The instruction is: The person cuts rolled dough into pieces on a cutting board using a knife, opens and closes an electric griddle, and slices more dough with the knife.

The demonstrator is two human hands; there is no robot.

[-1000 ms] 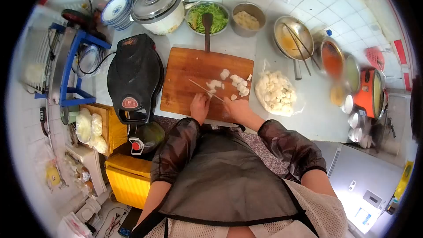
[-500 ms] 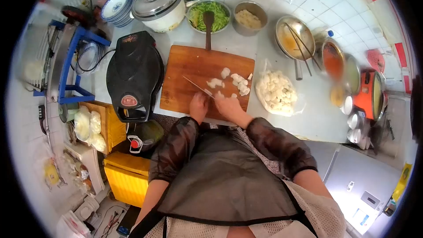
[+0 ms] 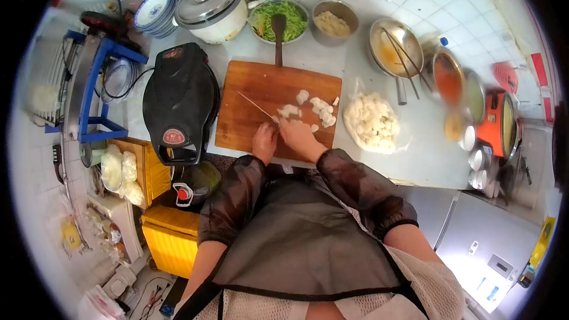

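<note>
A wooden cutting board (image 3: 249, 124) lies on the counter in front of me. My right hand (image 3: 299, 138) is closed around a knife (image 3: 255, 104), whose thin blade points up and left over the board. Close beside it, my left hand (image 3: 265, 142) has its fingers curled in at the board's near edge; whatever they hold is hidden. Small white pieces (image 3: 323, 112) of food lie to the right, and a few more white pieces (image 3: 290, 111) sit just beyond my right hand. A plastic bag of white chunks (image 3: 372, 123) rests right of the board.
Left of the board stands a black electric griddle (image 3: 181, 95). Along the back are a rice cooker (image 3: 213, 9), a bowl of green shreds (image 3: 296, 24) with a brown spatula (image 3: 278, 41) across it, and a metal pot (image 3: 335, 38). A pan (image 3: 397, 53) holds chopsticks.
Both hands have shifted slightly left, the right one more, and now sit closer together. The knife has moved left and up with the right hand.
</note>
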